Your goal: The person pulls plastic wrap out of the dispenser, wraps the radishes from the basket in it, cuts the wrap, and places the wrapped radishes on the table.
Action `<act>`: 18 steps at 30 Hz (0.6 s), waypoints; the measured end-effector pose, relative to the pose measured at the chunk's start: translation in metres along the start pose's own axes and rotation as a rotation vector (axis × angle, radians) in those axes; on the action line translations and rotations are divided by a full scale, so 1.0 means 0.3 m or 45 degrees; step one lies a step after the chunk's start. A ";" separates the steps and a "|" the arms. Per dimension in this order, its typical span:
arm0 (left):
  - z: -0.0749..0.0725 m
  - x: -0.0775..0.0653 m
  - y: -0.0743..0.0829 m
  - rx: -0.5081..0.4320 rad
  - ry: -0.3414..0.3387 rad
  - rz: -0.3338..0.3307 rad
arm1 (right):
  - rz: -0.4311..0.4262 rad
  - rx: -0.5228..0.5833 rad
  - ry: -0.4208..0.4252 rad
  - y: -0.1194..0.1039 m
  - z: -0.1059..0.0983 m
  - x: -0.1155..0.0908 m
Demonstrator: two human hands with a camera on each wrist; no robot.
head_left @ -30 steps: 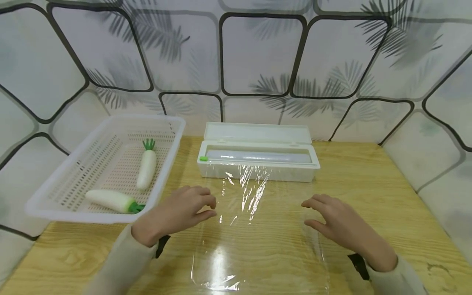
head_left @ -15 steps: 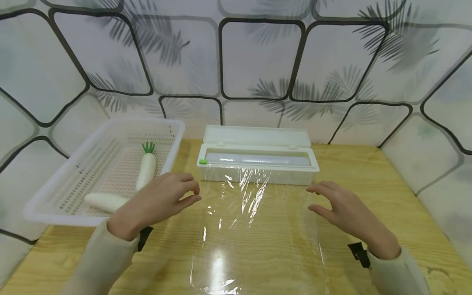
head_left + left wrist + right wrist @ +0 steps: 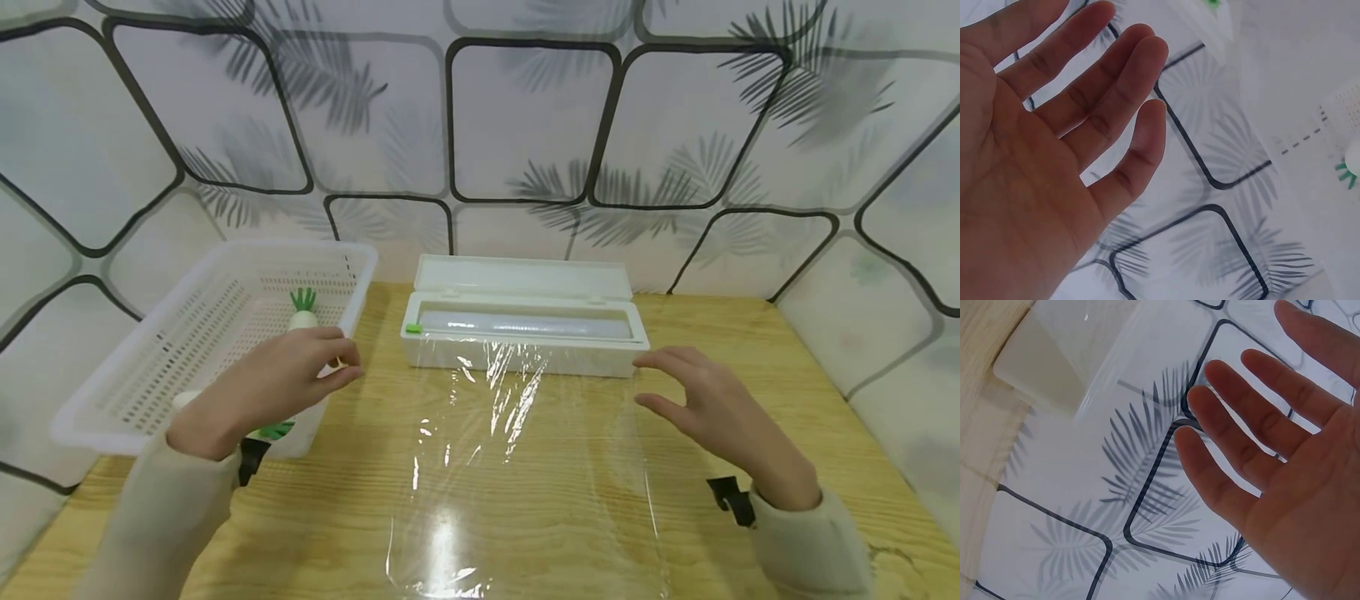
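My left hand (image 3: 281, 375) hovers over the near right side of the white basket (image 3: 354, 312), holding nothing, its fingers loosely bent. Two white radishes with green tops lie in that basket; the hand and forearm hide much of both, the far radish (image 3: 303, 318) and the near radish (image 3: 184, 400). My right hand (image 3: 712, 396) is raised over the table, right of the clear plastic wrap (image 3: 517, 450), with relaxed fingers and nothing in them. The wrap runs from the open white dispenser box (image 3: 525, 357) toward me across the wood. A roll (image 3: 525, 323) lies inside the box.
The dispenser's lid (image 3: 525, 277) leans back, raised. A small green slider (image 3: 413, 329) sits at the box's left end. Patterned wall covering (image 3: 532, 117) stands behind and at both sides of the wooden table (image 3: 750, 350).
My left hand has moved left, from beside the wrap to over the basket, covering more of the radishes. My right hand has shifted slightly right and away from me. The wrap stays spread out.
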State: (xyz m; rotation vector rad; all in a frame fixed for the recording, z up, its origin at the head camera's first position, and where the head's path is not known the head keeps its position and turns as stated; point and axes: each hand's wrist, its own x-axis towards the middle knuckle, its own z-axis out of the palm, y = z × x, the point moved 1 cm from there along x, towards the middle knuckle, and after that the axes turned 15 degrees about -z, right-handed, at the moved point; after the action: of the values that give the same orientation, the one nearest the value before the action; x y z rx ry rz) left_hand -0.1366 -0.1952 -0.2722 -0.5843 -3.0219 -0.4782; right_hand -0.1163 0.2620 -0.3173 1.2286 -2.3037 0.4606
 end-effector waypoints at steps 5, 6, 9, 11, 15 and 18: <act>-0.013 0.026 -0.060 -0.006 -0.050 -0.093 | -0.006 0.004 0.001 -0.012 0.010 0.022; -0.015 0.028 -0.074 -0.001 -0.050 -0.107 | -0.010 0.010 0.000 -0.016 0.012 0.028; -0.020 0.033 -0.117 0.022 -0.051 -0.154 | -0.032 0.021 -0.001 -0.028 0.016 0.047; -0.023 0.035 -0.143 0.040 -0.051 -0.176 | -0.043 0.030 -0.001 -0.036 0.020 0.059; -0.033 0.043 -0.187 0.025 -0.090 -0.207 | -0.077 0.045 -0.006 -0.050 0.028 0.081; -0.042 0.057 -0.220 -0.007 -0.144 -0.231 | -0.101 0.064 -0.011 -0.061 0.036 0.098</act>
State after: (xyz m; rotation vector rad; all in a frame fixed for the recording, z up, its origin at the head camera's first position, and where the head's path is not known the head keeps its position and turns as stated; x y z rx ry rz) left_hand -0.1774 -0.2511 -0.2780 -0.3495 -3.1998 -0.4756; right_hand -0.1177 0.2269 -0.3086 1.3434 -2.2533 0.4884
